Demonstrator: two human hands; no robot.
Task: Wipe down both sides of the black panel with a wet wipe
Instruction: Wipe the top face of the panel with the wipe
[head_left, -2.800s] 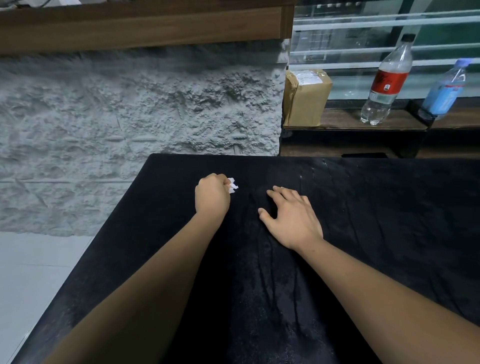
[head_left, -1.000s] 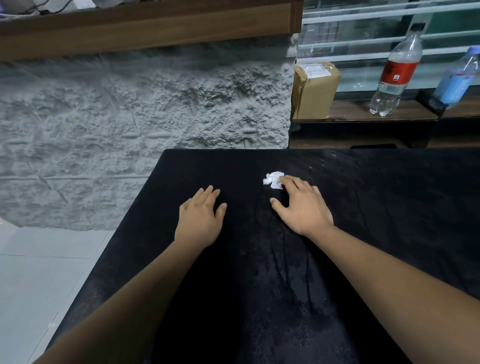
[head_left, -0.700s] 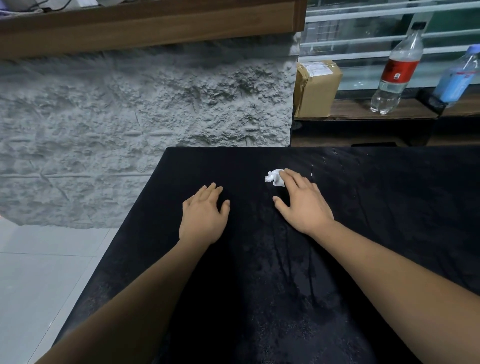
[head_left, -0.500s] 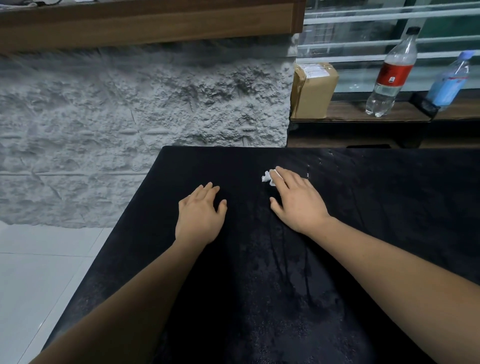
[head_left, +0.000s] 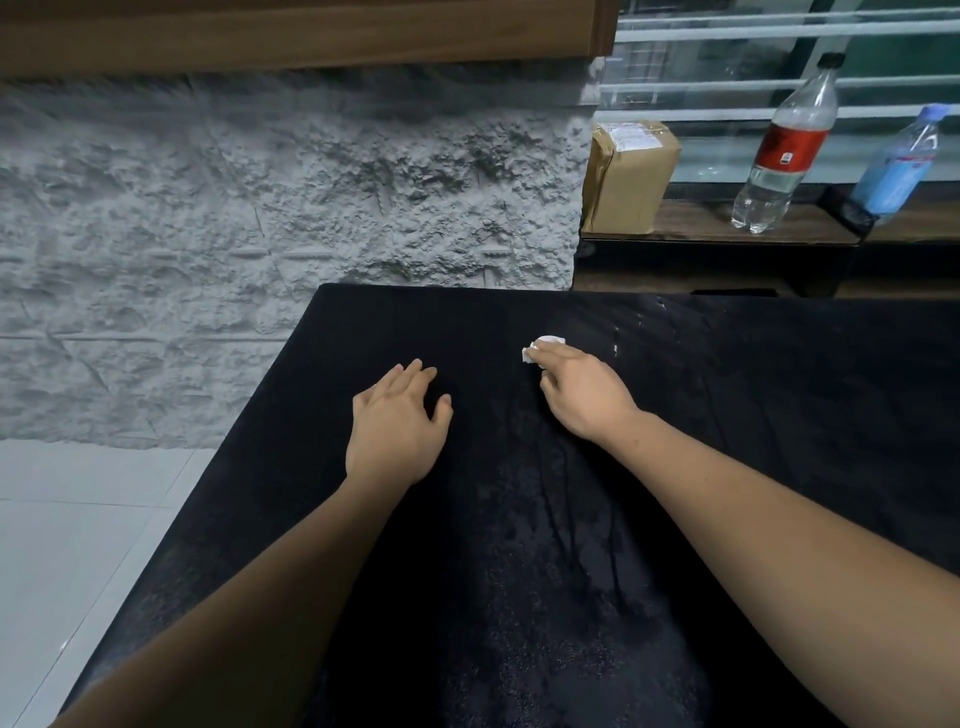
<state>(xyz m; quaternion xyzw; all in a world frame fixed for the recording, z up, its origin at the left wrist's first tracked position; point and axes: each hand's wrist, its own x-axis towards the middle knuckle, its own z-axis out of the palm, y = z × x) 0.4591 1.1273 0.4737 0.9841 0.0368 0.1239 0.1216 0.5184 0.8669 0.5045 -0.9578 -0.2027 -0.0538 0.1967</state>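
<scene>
Head view: a black panel (head_left: 675, 467) lies flat and fills the lower frame, its left edge running over pale floor tiles (head_left: 78, 519). Damp streaks and fine specks show on the panel between the forearms. Behind it stands a rough grey wall (head_left: 260, 208) under a wooden beam (head_left: 260, 31). To the right, a ledge (head_left: 717, 231) in front of a barred window holds a box (head_left: 628, 176) and two bottles.

The left hand (head_left: 397, 426) rests palm-down on the panel, fingers loose and holding nothing. The right hand (head_left: 582, 395) has its fingers bent down over the wipe (head_left: 543, 345), gripping it against the panel near the far edge. A bit of white peeks past the fingertips.

2.8 s ago the left fist held the wipe and the right hand lay flat. The wipe has since changed hands. Half a second ago the right fingers lay straighter over it.

The clear bottle (head_left: 784, 150) has a red label and the other bottle (head_left: 898, 166) a blue one. The box bears a white sticker. None of the print can be read.
</scene>
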